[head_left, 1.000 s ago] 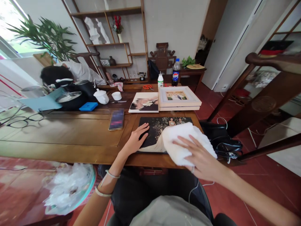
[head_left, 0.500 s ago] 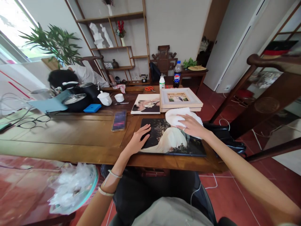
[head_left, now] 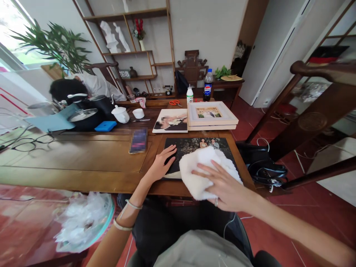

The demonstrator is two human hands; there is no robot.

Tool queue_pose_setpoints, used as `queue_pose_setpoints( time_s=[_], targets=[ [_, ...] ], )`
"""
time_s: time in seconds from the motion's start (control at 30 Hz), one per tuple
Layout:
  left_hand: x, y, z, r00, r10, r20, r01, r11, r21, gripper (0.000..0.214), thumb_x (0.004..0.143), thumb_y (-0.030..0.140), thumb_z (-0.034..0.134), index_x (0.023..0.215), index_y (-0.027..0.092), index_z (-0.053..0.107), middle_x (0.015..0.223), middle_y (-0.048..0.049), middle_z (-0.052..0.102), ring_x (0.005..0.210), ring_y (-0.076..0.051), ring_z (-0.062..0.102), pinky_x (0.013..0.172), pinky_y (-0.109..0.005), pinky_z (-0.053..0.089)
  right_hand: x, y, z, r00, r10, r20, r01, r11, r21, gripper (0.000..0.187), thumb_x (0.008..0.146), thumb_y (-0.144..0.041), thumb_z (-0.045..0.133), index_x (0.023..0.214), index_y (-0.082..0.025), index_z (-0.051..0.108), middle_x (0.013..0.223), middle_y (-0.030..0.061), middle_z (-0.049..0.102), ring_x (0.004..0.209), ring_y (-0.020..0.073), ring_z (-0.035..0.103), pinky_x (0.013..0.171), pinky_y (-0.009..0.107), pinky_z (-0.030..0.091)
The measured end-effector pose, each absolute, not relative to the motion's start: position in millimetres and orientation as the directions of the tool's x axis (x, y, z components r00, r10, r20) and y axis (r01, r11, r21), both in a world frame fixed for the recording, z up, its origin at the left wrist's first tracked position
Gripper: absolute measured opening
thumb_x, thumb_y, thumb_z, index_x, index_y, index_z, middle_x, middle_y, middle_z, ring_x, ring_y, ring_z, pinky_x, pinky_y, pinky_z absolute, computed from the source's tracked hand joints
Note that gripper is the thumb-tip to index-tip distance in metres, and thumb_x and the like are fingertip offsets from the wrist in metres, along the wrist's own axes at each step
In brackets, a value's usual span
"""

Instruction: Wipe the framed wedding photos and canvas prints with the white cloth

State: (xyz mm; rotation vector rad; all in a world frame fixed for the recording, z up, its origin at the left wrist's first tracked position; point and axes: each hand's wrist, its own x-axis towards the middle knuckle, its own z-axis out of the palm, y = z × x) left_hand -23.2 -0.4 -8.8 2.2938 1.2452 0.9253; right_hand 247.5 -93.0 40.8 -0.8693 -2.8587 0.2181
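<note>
A dark photo print [head_left: 191, 146] of a couple lies flat near the front edge of the wooden table [head_left: 83, 159]. My left hand [head_left: 161, 165] rests on the print's left side, fingers spread flat. My right hand [head_left: 226, 185] presses a white towel [head_left: 201, 168] onto the print's near half, fingers stretched out over the cloth. The towel hides the lower part of the picture.
Behind the print lie a second photo [head_left: 171, 120] and stacked white frames [head_left: 211, 115]. A phone [head_left: 138, 141], glasses [head_left: 29, 142], teapot [head_left: 120, 114], cup, pots, glue bottle [head_left: 189, 94], scissors and a Pepsi bottle [head_left: 207, 86] sit farther back. A person [head_left: 80, 87] bends at far left. A black bag [head_left: 264, 167] lies at right.
My right hand has slid the towel from the print's far right corner back toward me, onto its near half. My left hand has stayed on the print's left side.
</note>
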Motion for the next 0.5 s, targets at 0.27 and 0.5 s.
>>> queue_pose_setpoints(
  time_s=[0.27, 0.5],
  targets=[
    [-25, 0, -12, 0.396, 0.84, 0.371, 0.606, -0.543, 0.582, 0.039, 0.093, 0.032, 0.041, 0.127, 0.02, 0.054, 0.14, -0.0069, 0.047, 0.134, -0.021, 0.037, 0.112, -0.045, 0.03, 248, 15, 39, -0.706, 0.68, 0.198, 0.675, 0.731, -0.101, 0.026, 0.089, -0.026, 0.049, 0.106, -0.02, 0.068, 0.136, 0.0154, 0.049, 0.134, 0.0276, 0.032, 0.107, 0.056, 0.023],
    [-24, 1, -13, 0.388, 0.841, 0.377, 0.599, -0.541, 0.591, 0.039, 0.092, 0.033, 0.042, 0.127, 0.021, 0.054, 0.14, -0.0068, 0.047, 0.134, -0.021, 0.037, 0.112, -0.044, 0.029, 236, 31, 38, -0.628, 0.748, 0.213, 0.76, 0.649, -0.038, 0.029, 0.09, -0.028, 0.047, 0.111, -0.024, 0.066, 0.14, 0.0097, 0.046, 0.134, 0.0311, 0.031, 0.104, 0.059, 0.025]
  ],
)
